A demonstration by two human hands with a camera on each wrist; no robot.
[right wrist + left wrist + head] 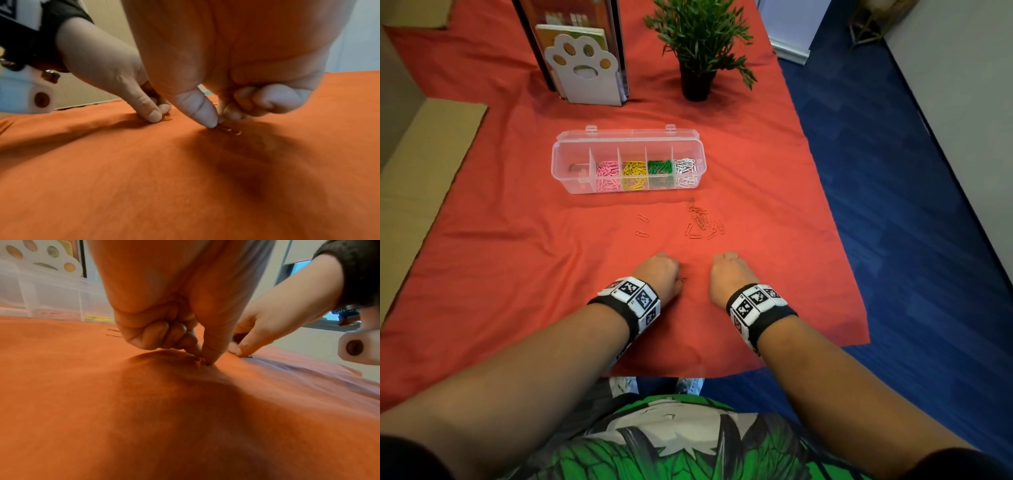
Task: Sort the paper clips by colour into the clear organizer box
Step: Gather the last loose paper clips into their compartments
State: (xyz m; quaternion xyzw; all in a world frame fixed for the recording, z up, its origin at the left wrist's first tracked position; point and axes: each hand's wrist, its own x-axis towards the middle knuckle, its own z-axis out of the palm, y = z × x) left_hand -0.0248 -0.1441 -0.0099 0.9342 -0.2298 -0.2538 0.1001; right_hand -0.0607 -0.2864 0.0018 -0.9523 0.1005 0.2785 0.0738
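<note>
Orange-red wire paper clips (pixel 700 221) are what's left — a loose scatter on the red cloth (pixel 517 240) over the counter, just in front of the clear plastic organizer box (pixel 571 186), w/ two strays (pixel 642 226) a bit to the left of the main lot. Box lid is open; pink, yellow, green and white clips already sit in four compartments, the leftmost one looks nearly bare.

Left hand (pixel 661 274): thumb and forefinger pinched down on one clip (pixel 167 118) flat on the cloth, other fingers curled in. Right hand (pixel 727 274) does the same — grip narrow, thumb tip and forefinger nipping the end of another orange clip (pixel 230 130) that lies on the cloth.

Handling, as I judge it: very light, thin, stiff wire, smooth-coated so prob. slippery, and low against soft fabric, so a fingertip can bunch cloth instead of catching wire. Colour nearly matches the cloth — easy to miss one. Best hold is at a rounded end, nail slid under to tip it up, then pinch across the flat loops. Clips in the pile may hook together and come up as a chain; not fragile.
</note>
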